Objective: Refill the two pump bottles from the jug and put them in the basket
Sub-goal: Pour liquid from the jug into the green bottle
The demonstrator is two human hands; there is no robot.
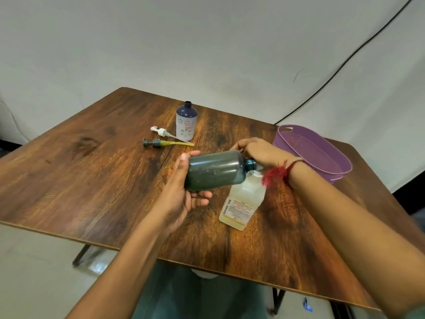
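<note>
A: Status on the hands?
B: Left hand [181, 199] is clamped on the base end of the dark bottle [216, 170], thumb on top and fingers curled under. The bottle is held above the bench [92, 171], lying almost level, with its open neck pointing right.
A: Right hand?
B: Right hand [259, 150] is at the bottle's shoulder, close to the neck. The fingertips go behind the bottle, so I can't tell whether it's gripping or only touching. There's a red thread [274, 174] tied on that wrist.
A: Jug?
B: The jug [241, 206] stands upright on the bench, near centre-right, directly under the dark bottle's neck and the right wrist. Its body is translucent, its label faces the camera, and its top is partly hidden by the wrist.
A: Second bottle?
B: The white bottle [186, 125] has a navy top. It's upright at far centre with its neck open, well apart from the hands.
A: Pumps?
B: Both are lying flat just left of the white bottle. The white pump [161, 131] is the farther one and the grey pump [153, 143], with a yellow tube, is nearer. Their tube tips end near the white bottle's base.
A: Basket?
B: The purple basket [342, 171] sits at the right edge of the bench, just beyond the right forearm.
</note>
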